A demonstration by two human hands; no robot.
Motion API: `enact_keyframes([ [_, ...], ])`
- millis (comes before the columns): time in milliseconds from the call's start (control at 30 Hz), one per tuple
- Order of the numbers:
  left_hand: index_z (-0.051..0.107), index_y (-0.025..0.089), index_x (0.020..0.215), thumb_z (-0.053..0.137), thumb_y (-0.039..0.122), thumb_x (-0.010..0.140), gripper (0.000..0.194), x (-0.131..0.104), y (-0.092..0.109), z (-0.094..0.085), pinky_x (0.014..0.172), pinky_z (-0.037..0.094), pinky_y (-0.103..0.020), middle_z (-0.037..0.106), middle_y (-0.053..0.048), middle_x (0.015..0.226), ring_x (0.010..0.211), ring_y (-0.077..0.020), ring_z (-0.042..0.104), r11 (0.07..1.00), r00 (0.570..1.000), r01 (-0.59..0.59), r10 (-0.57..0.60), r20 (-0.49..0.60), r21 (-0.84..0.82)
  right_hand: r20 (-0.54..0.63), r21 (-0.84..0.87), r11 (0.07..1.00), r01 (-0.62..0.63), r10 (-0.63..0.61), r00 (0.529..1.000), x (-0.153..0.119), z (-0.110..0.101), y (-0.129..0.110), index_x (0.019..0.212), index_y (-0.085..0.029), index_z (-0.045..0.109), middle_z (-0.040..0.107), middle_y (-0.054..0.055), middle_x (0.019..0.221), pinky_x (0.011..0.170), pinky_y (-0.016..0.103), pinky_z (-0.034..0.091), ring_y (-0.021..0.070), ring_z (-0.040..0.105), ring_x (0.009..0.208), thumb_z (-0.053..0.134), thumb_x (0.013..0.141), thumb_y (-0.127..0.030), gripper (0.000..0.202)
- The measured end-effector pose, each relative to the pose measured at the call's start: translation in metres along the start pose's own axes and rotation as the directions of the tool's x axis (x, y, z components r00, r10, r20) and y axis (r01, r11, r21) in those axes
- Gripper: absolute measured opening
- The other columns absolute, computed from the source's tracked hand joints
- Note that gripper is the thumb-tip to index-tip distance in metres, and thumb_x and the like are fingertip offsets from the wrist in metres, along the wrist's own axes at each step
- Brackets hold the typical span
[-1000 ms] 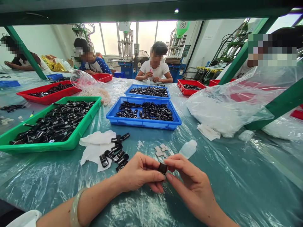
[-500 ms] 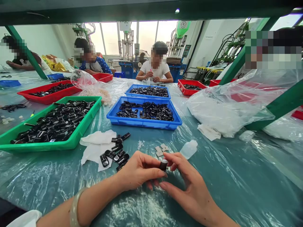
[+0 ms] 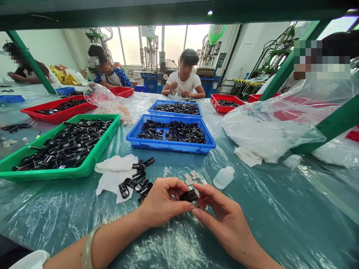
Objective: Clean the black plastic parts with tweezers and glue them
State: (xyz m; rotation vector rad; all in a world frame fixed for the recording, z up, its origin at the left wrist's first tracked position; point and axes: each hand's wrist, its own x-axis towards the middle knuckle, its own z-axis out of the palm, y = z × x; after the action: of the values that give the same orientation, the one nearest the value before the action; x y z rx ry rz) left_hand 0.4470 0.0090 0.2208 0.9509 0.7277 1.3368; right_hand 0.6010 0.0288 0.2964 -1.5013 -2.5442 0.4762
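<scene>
A small black plastic part (image 3: 189, 195) with a pale end is held over the near middle of the table. My left hand (image 3: 162, 201) grips it between thumb and fingers. At its pale right end, my right hand (image 3: 221, 215) closes thumb and fingers around the part; the fingers hide some of that end. Just beyond lie several small whitish pads (image 3: 190, 176) and a translucent squeeze bottle (image 3: 223, 177). Several loose glossy black parts (image 3: 139, 175) rest left of my hands, some on a white cloth (image 3: 108, 181).
A green tray (image 3: 91, 164) of black parts stands at left. Two blue trays, the nearer one (image 3: 171, 146) in front, hold more. Clear plastic bags (image 3: 260, 138) lie at right beside a green frame post (image 3: 336, 119). A co-worker (image 3: 183, 80) sits across the table.
The black part has turned from roughly upright to lying sideways between my hands. My right fingers have closed in on its end. The bottle, shifted slightly, stands clear of my right hand.
</scene>
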Motion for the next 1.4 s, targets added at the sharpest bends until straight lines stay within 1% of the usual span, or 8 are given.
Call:
enact_keyframes([
  [133,0.055,0.008,0.078,0.074,0.039,0.046,0.048,-0.001,-0.001,0.000,0.046,0.034,-0.004,0.049,0.004,0.058,0.048,0.0063,0.042,1.000,1.000,0.011,-0.011,0.007,-0.010,0.042,0.097,0.992,-0.085,0.081,0.996,-0.001,0.003,0.001,0.123,-0.014,0.039,0.047,0.002,0.103,0.076,-0.013,0.043,-0.0177,0.046,0.080,0.042,0.066,-0.064,0.076],
  [300,0.051,0.009,0.080,0.075,0.044,0.042,0.057,0.000,-0.002,0.002,0.041,0.034,-0.008,0.048,0.005,0.056,0.044,0.0027,0.043,0.998,0.996,0.058,-0.056,0.067,-0.018,0.025,0.130,0.984,-0.122,0.119,0.993,0.000,0.001,-0.002,0.119,-0.016,0.045,0.049,0.001,0.098,0.072,-0.014,0.040,-0.0180,0.045,0.078,0.042,0.065,-0.066,0.073],
  [600,0.048,0.009,0.082,0.076,0.040,0.041,0.058,0.001,-0.001,0.002,0.041,0.039,-0.010,0.051,0.004,0.057,0.044,-0.0011,0.048,0.984,0.981,0.136,-0.118,0.154,-0.117,0.115,0.287,0.934,-0.211,0.185,0.976,0.001,-0.001,-0.013,0.114,-0.009,0.043,0.049,0.003,0.090,0.063,-0.010,0.039,-0.0153,0.044,0.070,0.046,0.061,-0.065,0.077],
  [833,0.052,0.009,0.091,0.063,0.037,0.058,0.045,-0.002,0.000,0.000,0.042,0.041,-0.011,0.052,0.002,0.064,0.048,-0.0023,0.051,0.985,0.969,0.134,-0.107,0.224,-0.112,0.085,0.268,0.939,-0.215,0.199,0.976,0.003,-0.004,-0.011,0.116,-0.009,0.044,0.050,0.004,0.092,0.063,-0.009,0.041,-0.0143,0.046,0.071,0.047,0.062,-0.064,0.078],
  [967,0.056,0.010,0.095,0.055,0.029,0.063,0.038,-0.002,0.001,-0.003,0.047,0.045,-0.011,0.057,-0.004,0.079,0.054,-0.0023,0.054,0.980,0.938,0.161,-0.115,0.327,-0.116,0.051,0.256,0.949,-0.186,0.179,0.983,0.003,-0.006,-0.009,0.118,-0.010,0.045,0.050,0.004,0.102,0.064,-0.010,0.040,-0.0153,0.046,0.074,0.045,0.064,-0.063,0.076],
  [1167,0.056,0.006,0.091,0.043,0.026,0.064,0.036,0.000,-0.002,-0.004,0.046,0.045,-0.013,0.062,-0.010,0.085,0.055,-0.0078,0.058,0.957,0.914,0.225,-0.142,0.381,-0.184,-0.057,0.130,0.990,-0.061,0.068,0.996,0.002,-0.007,-0.004,0.110,-0.013,0.054,0.049,0.000,0.106,0.072,-0.020,0.035,-0.0204,0.045,0.084,0.042,0.070,-0.056,0.061],
  [1267,0.055,0.003,0.088,0.042,0.030,0.066,0.037,0.001,-0.003,-0.003,0.045,0.045,-0.014,0.062,-0.013,0.087,0.055,-0.0093,0.059,0.942,0.896,0.270,-0.172,0.409,-0.197,-0.082,0.050,0.999,0.013,-0.009,0.997,0.002,-0.006,-0.004,0.106,-0.014,0.058,0.051,-0.001,0.096,0.072,-0.021,0.033,-0.0222,0.042,0.080,0.038,0.073,-0.054,0.056],
  [1400,0.053,0.002,0.082,0.044,0.032,0.067,0.034,0.001,-0.004,-0.002,0.047,0.046,-0.013,0.060,-0.010,0.083,0.058,-0.0097,0.060,0.932,0.886,0.289,-0.175,0.430,-0.217,-0.044,-0.007,0.994,0.107,-0.108,0.993,0.002,-0.005,-0.006,0.109,-0.009,0.057,0.048,0.001,0.080,0.066,-0.016,0.034,-0.0210,0.041,0.069,0.032,0.077,-0.053,0.060],
])
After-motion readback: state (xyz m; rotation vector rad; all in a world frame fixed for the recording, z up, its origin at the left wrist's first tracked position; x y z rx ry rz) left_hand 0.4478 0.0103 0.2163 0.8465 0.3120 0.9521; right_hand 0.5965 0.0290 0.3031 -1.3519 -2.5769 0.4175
